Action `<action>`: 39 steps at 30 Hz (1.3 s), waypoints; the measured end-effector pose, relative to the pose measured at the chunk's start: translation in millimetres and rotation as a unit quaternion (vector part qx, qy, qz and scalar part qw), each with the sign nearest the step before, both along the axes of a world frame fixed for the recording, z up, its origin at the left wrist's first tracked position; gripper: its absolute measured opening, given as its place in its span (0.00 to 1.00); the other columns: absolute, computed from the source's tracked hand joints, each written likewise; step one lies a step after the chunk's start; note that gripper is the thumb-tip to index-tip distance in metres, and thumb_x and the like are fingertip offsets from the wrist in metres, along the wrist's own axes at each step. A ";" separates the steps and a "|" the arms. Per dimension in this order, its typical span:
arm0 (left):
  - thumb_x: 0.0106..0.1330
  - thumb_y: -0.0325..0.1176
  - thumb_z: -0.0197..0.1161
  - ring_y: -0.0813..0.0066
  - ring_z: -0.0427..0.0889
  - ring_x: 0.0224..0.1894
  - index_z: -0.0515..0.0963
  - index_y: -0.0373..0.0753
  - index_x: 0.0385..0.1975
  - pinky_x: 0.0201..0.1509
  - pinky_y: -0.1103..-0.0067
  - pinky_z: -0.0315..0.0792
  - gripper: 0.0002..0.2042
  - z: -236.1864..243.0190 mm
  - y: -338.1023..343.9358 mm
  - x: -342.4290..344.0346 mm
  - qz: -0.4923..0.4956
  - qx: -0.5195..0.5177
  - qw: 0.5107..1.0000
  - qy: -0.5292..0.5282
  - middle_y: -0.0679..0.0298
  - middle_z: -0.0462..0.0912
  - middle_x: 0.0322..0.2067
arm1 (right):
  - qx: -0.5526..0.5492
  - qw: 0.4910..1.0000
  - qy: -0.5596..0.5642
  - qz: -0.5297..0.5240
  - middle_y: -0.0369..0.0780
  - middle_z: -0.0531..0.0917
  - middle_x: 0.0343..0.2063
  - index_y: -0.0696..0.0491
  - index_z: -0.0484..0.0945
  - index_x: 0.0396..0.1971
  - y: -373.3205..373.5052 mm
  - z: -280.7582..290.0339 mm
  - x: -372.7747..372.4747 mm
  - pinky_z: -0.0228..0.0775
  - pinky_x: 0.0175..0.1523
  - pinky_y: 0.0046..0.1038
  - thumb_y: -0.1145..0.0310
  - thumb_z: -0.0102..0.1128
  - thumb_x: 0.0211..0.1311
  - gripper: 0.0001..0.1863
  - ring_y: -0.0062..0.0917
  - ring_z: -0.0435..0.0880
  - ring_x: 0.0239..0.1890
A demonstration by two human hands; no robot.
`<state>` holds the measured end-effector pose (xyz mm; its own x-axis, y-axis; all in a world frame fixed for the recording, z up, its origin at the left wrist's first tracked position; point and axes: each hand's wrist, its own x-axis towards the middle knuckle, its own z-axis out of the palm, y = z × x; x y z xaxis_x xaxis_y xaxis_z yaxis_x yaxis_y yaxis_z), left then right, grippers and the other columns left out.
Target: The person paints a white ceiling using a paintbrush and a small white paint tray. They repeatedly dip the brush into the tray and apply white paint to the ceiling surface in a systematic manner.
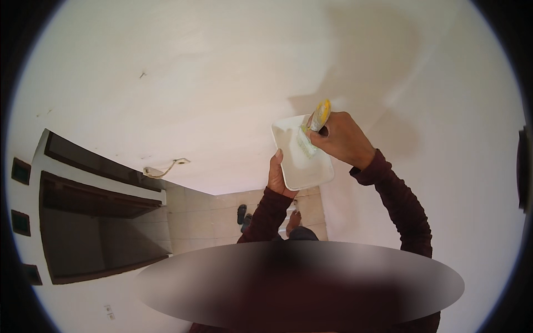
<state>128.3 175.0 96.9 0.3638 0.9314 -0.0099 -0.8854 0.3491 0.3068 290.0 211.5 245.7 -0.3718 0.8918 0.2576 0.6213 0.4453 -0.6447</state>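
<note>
My left hand (277,176) is closed on the near-left edge of a white rectangular tub (311,178), its thumb over the rim. The tub is tilted, and pale, paint-like liquid shows inside. Over the tub, my right hand (345,140) grips a paintbrush (321,112) with a yellow, whitish-smeared handle. The brush head points down into the tub, its bristles coated pale and close to the inner surface. Whether they touch it, I cannot tell. The fingers of my right hand partly hide the brush's middle.
Pale walls (222,100) meet in a corner at the right. A small fixture with a cable (165,167) juts from the left wall. Below lie a tiled floor (194,213), dark sandals (241,213) and my bare foot (294,219). A dark-framed doorway (47,227) stands at far left.
</note>
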 end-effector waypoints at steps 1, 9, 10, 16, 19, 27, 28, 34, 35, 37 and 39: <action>0.68 0.50 0.60 0.61 0.77 0.60 0.65 0.41 0.66 0.66 0.60 0.71 0.30 0.4 3.3 0.9 -0.002 0.000 1.000 -0.005 0.58 0.76 0.59 | -0.003 1.000 0.004 0.003 0.49 0.75 0.17 0.63 0.72 0.22 1.8 -1.6 -0.3 0.65 0.29 0.39 0.66 0.62 0.59 0.15 0.45 0.74 0.20; 0.70 0.46 0.59 0.62 0.76 0.61 0.63 0.40 0.67 0.66 0.62 0.72 0.29 -7.5 15.0 2.1 0.015 -0.013 0.999 -0.027 0.58 0.74 0.61 | -0.002 0.998 0.057 -0.017 0.49 0.78 0.19 0.63 0.77 0.25 18.4 -5.9 2.9 0.68 0.29 0.36 0.66 0.62 0.59 0.14 0.41 0.78 0.20; 0.70 0.46 0.58 0.62 0.76 0.61 0.63 0.40 0.67 0.65 0.62 0.72 0.29 -7.7 15.8 2.4 0.018 -0.017 0.999 -0.031 0.58 0.74 0.61 | -0.007 0.998 0.063 -0.026 0.48 0.80 0.20 0.62 0.78 0.27 18.6 -1.3 4.9 0.69 0.29 0.34 0.66 0.63 0.58 0.13 0.39 0.79 0.20; 0.73 0.47 0.53 0.60 0.76 0.62 0.61 0.40 0.68 0.64 0.61 0.73 0.28 -17.9 15.7 0.7 0.001 -0.012 0.999 -0.033 0.57 0.72 0.63 | 0.027 0.993 0.091 -0.068 0.38 0.84 0.27 0.60 0.80 0.33 -7.9 37.3 5.8 0.74 0.36 0.23 0.75 0.64 0.55 0.07 0.19 0.81 0.26; 0.72 0.49 0.52 0.60 0.75 0.61 0.64 0.41 0.66 0.66 0.61 0.71 0.27 -9.5 1.5 -3.7 0.031 -0.029 0.999 -0.007 0.58 0.75 0.61 | 0.115 0.987 0.111 -0.003 0.37 0.84 0.29 0.58 0.79 0.34 -18.1 14.1 -6.1 0.74 0.36 0.22 0.77 0.64 0.53 0.07 0.16 0.80 0.28; 0.68 0.52 0.58 0.57 0.71 0.64 0.65 0.46 0.67 0.68 0.55 0.67 0.30 -16.4 0.6 -16.5 0.014 -0.008 0.999 0.030 0.58 0.71 0.64 | -0.152 0.850 0.488 -0.127 0.39 0.83 0.29 0.59 0.79 0.39 -29.8 -67.5 19.0 0.76 0.32 0.27 0.66 0.62 0.62 0.12 0.24 0.82 0.28; 0.68 0.52 0.58 0.57 0.71 0.64 0.65 0.47 0.67 0.67 0.54 0.67 0.30 -13.7 0.7 -18.9 0.006 -0.001 1.000 0.027 0.59 0.71 0.64 | -0.167 0.813 0.540 -0.138 0.38 0.83 0.31 0.57 0.79 0.40 -33.8 -71.6 18.4 0.75 0.32 0.26 0.65 0.61 0.63 0.11 0.23 0.82 0.29; 0.65 0.56 0.60 0.57 0.71 0.64 0.66 0.51 0.67 0.66 0.50 0.67 0.32 17.1 -6.0 -20.7 -0.017 0.016 0.999 0.048 0.60 0.71 0.64 | -0.205 0.727 0.640 -0.137 0.36 0.83 0.35 0.54 0.77 0.44 -53.2 -92.8 20.2 0.74 0.33 0.28 0.61 0.61 0.67 0.14 0.22 0.81 0.33; 0.64 0.56 0.61 0.57 0.71 0.64 0.66 0.51 0.67 0.66 0.50 0.67 0.32 25.5 -6.7 -19.6 -0.020 0.017 0.998 0.057 0.60 0.71 0.64 | -0.206 0.725 0.644 -0.134 0.36 0.83 0.36 0.54 0.77 0.44 -55.5 -92.0 20.9 0.74 0.33 0.28 0.61 0.61 0.67 0.14 0.22 0.81 0.33; 0.64 0.57 0.61 0.56 0.71 0.65 0.66 0.51 0.67 0.65 0.50 0.67 0.33 32.7 -7.1 -19.2 -0.022 0.023 0.998 0.063 0.60 0.70 0.64 | -0.199 0.716 0.659 -0.118 0.36 0.83 0.36 0.53 0.77 0.44 -57.7 -89.4 22.1 0.75 0.35 0.29 0.60 0.61 0.67 0.14 0.22 0.81 0.35; 0.64 0.58 0.61 0.53 0.70 0.65 0.65 0.51 0.68 0.65 0.48 0.67 0.34 34.1 -4.5 -19.1 -0.022 0.033 0.997 0.059 0.59 0.69 0.66 | -0.184 0.708 0.674 -0.104 0.35 0.83 0.36 0.53 0.77 0.45 -55.6 -82.5 25.0 0.75 0.37 0.29 0.59 0.61 0.67 0.14 0.22 0.81 0.36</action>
